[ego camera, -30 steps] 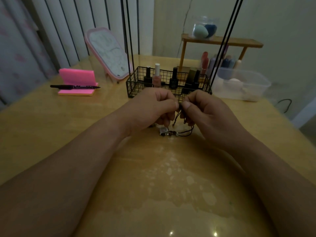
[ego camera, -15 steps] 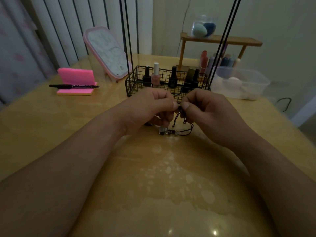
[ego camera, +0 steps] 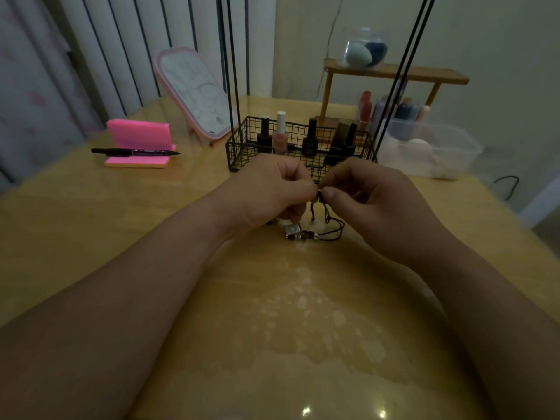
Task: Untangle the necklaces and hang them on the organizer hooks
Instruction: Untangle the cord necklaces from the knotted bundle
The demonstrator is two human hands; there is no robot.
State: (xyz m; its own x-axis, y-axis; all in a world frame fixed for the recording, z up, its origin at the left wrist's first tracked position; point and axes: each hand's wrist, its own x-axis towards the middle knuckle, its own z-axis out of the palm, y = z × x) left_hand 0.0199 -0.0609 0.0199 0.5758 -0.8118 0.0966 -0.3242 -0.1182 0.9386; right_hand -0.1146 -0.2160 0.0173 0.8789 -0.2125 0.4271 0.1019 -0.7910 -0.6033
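Left hand (ego camera: 266, 195) and right hand (ego camera: 375, 201) side by side, both pinching the black cord necklaces (ego camera: 324, 225), beads hanging onto the tabletop (ego camera: 91, 237), wire basket (ego camera: 242, 150) just behind

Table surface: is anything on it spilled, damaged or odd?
Yes. Pale blotches spread over the near middle of the table; they look like a spill or bubbles under a clear cover, I cannot tell which.
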